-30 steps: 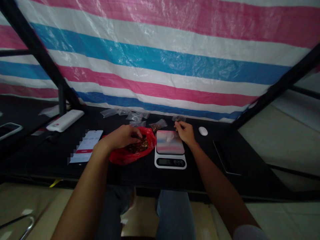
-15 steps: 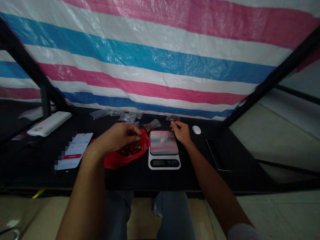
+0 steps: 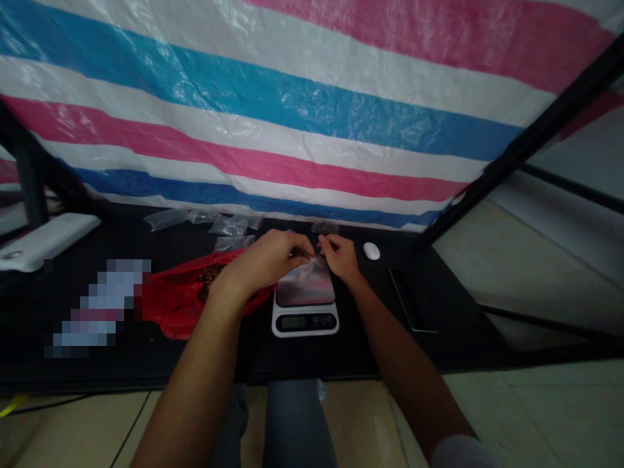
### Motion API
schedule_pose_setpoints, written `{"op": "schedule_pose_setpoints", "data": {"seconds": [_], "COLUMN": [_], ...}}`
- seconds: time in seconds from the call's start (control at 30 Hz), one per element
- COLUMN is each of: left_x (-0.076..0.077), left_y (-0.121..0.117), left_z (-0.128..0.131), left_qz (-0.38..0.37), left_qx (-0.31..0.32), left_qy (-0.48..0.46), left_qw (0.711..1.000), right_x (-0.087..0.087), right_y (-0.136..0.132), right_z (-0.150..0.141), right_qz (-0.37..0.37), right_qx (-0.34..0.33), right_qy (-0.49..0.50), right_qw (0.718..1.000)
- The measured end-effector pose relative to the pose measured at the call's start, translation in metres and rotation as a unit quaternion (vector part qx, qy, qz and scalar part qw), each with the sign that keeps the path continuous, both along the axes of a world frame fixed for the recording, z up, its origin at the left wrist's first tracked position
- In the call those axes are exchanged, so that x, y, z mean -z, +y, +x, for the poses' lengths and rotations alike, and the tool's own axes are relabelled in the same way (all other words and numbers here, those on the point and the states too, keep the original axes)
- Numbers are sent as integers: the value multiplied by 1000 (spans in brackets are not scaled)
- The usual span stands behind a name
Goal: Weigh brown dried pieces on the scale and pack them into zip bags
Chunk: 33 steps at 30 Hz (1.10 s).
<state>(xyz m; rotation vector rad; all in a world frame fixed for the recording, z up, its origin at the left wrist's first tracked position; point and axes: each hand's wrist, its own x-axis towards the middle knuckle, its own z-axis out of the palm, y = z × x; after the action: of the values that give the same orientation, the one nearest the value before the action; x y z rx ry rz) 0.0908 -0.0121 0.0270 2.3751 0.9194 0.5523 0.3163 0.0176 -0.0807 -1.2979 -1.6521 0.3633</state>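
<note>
From the head view, the left hand [image 3: 263, 261] and right hand [image 3: 340, 257] meet at 12 o'clock above a digital kitchen scale [image 3: 305, 322] on the black counter [image 3: 361, 341]. The left grip looks clamped on a small brown piece [image 3: 302, 252]; the right fingers [image 3: 327, 244] are together, on what cannot be told. A red plastic bag [image 3: 170, 309] lies at 9 o'clock.

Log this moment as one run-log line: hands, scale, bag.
left hand: fingertips pinched above digital kitchen scale | right hand: pinched beside it, at platform's far edge | held item unclear | red plastic bag: brown pieces inside
</note>
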Motion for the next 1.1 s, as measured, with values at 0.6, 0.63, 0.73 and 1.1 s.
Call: {"op": "schedule_pose_setpoints", "data": {"seconds": [0.6, 0.63, 0.73, 1.1], "left_x": [13, 13, 13, 12], "left_y": [7, 7, 8, 6], "left_z": [4, 4, 4, 5], "left_qz": [17, 16, 12, 0], "left_qx": [32, 35, 44, 35], "left_qy": [45, 47, 49, 48], "left_qw": [998, 998, 998, 998], "right_x": [-3, -4, -5, -13], "right_y": [-5, -5, -6, -11], "right_z": [-2, -2, -2, -3], "right_qz": [14, 11, 10, 0], "right_qx": [7, 10, 8, -6], "right_qy": [-29, -30, -29, -15], "right_qw": [999, 999, 1000, 1000]}}
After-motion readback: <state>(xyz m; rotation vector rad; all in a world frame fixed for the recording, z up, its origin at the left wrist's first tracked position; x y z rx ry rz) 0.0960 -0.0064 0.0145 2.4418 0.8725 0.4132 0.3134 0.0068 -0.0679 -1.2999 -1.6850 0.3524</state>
